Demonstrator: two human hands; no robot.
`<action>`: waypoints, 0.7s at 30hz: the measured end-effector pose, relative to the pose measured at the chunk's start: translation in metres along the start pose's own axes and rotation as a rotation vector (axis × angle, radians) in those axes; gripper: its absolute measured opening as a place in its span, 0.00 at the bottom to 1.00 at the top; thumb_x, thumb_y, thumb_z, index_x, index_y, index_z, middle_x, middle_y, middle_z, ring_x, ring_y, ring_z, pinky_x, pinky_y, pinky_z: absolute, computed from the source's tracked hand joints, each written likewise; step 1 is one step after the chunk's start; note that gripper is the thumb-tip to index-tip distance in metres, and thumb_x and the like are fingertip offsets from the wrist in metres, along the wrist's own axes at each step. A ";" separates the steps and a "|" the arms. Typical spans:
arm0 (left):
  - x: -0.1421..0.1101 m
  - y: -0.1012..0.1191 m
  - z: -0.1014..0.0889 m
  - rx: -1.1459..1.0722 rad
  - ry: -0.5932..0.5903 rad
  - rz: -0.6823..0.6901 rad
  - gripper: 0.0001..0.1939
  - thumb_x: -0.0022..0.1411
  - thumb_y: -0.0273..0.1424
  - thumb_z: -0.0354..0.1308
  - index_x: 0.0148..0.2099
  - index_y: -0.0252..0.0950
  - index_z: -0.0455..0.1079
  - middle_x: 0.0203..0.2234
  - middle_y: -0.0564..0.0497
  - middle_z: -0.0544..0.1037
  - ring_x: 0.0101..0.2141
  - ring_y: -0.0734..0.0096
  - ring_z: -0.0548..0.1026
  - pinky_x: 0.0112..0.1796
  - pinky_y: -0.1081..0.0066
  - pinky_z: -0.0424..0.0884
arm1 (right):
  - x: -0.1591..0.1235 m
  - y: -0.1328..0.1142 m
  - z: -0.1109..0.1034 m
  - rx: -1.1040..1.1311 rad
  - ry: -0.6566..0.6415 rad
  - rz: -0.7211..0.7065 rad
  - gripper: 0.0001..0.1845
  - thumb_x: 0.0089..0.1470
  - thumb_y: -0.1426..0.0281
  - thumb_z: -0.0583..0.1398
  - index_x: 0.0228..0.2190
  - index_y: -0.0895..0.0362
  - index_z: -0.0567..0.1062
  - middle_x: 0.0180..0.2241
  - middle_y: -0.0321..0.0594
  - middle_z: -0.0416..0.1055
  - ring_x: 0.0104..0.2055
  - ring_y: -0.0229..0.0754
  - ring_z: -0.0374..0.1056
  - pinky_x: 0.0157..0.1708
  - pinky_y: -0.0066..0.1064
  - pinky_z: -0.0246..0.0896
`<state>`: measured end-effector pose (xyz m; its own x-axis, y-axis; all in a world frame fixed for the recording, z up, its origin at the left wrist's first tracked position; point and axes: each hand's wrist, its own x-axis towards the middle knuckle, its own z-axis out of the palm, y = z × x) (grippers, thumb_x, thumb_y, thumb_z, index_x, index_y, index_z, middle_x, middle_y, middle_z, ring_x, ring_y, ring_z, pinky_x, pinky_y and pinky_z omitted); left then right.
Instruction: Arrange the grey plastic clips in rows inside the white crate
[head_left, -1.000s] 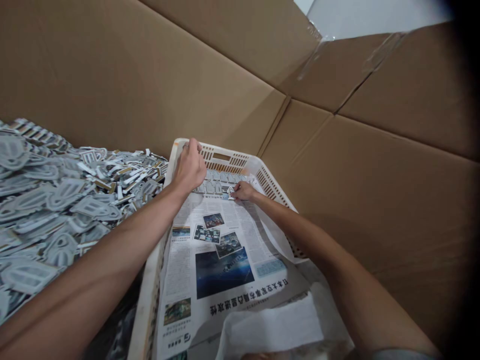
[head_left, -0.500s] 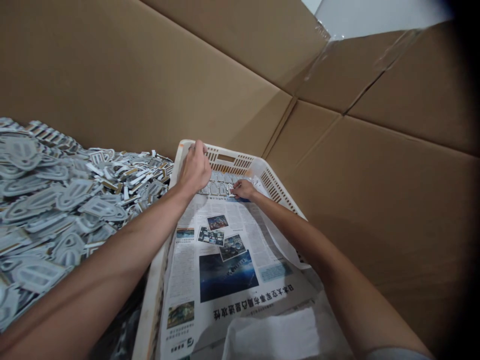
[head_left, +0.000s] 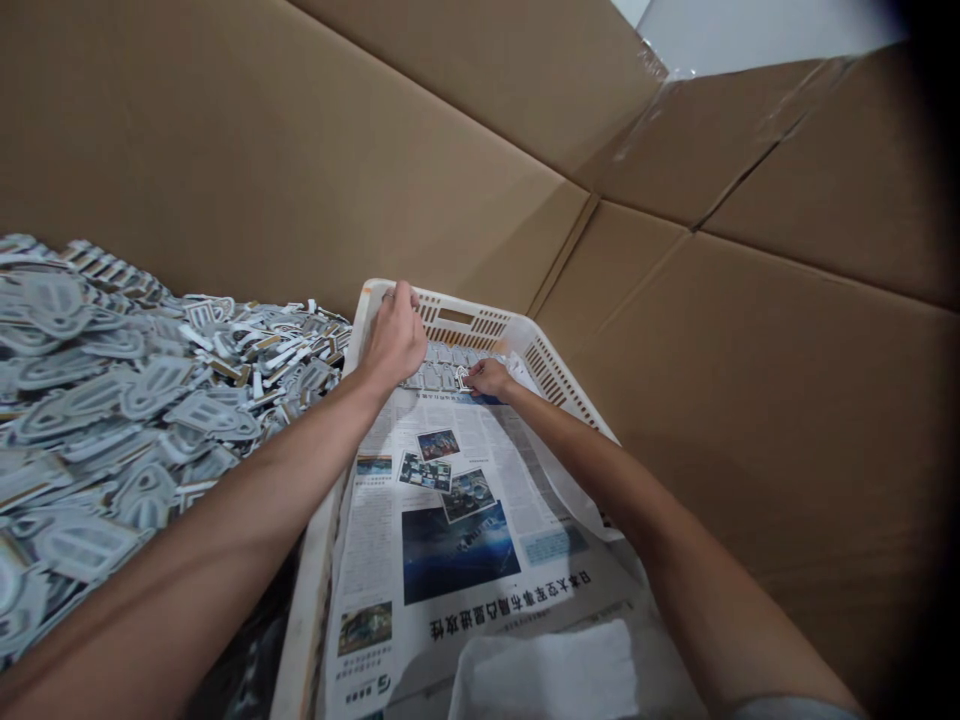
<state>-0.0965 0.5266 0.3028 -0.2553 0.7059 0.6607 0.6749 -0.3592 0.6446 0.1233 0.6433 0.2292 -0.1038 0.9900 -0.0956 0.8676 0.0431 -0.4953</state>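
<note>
A white slotted plastic crate (head_left: 525, 340) lies inside a big cardboard box, lined with a sheet of newspaper (head_left: 442, 520). Along its far end runs a row of small grey flat pieces (head_left: 442, 365). My left hand (head_left: 394, 335) is closed over the crate's far left corner, fingers curled on the rim. My right hand (head_left: 489, 378) pinches one small grey piece (head_left: 463, 379) at the edge of that row, just past the newspaper's far edge.
A large heap of the same grey flat pieces (head_left: 112, 400) fills the box to the left of the crate. Brown cardboard walls (head_left: 750, 380) rise behind and to the right. A white paper sheet (head_left: 547, 670) lies at the crate's near end.
The view has shifted slightly. Both hands stay at the crate's far end, the right hand's piece has edged a little closer to the row.
</note>
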 end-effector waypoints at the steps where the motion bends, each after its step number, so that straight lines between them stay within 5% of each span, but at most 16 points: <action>1: 0.000 0.000 0.000 0.000 -0.007 -0.002 0.13 0.61 0.17 0.44 0.42 0.41 0.54 0.40 0.44 0.71 0.41 0.59 0.73 0.49 0.56 0.72 | 0.000 0.000 0.000 -0.007 -0.002 -0.001 0.07 0.56 0.72 0.69 0.36 0.62 0.81 0.22 0.36 0.76 0.21 0.33 0.70 0.23 0.20 0.57; 9: -0.001 -0.001 -0.001 -0.010 -0.018 0.013 0.14 0.61 0.17 0.45 0.43 0.41 0.54 0.41 0.44 0.72 0.43 0.59 0.73 0.51 0.55 0.72 | -0.005 -0.002 -0.004 -0.105 -0.032 -0.003 0.08 0.57 0.70 0.66 0.30 0.63 0.82 0.20 0.40 0.75 0.21 0.36 0.69 0.23 0.24 0.57; 15: -0.002 -0.001 -0.001 -0.003 -0.011 0.010 0.13 0.62 0.18 0.45 0.43 0.41 0.56 0.43 0.43 0.72 0.43 0.59 0.73 0.50 0.55 0.73 | -0.019 -0.013 -0.012 -0.262 -0.057 -0.025 0.22 0.53 0.54 0.71 0.29 0.63 0.82 0.24 0.46 0.77 0.26 0.42 0.72 0.26 0.28 0.60; 21: -0.002 -0.001 -0.001 -0.017 -0.005 0.006 0.13 0.62 0.18 0.46 0.43 0.42 0.56 0.42 0.44 0.72 0.44 0.59 0.74 0.51 0.57 0.72 | -0.026 -0.016 -0.014 -0.273 -0.068 -0.030 0.15 0.53 0.62 0.71 0.35 0.63 0.82 0.26 0.43 0.79 0.27 0.39 0.73 0.25 0.26 0.58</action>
<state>-0.0972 0.5246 0.3014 -0.2480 0.7067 0.6626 0.6644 -0.3738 0.6472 0.1187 0.6188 0.2514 -0.1561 0.9769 -0.1462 0.9614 0.1163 -0.2492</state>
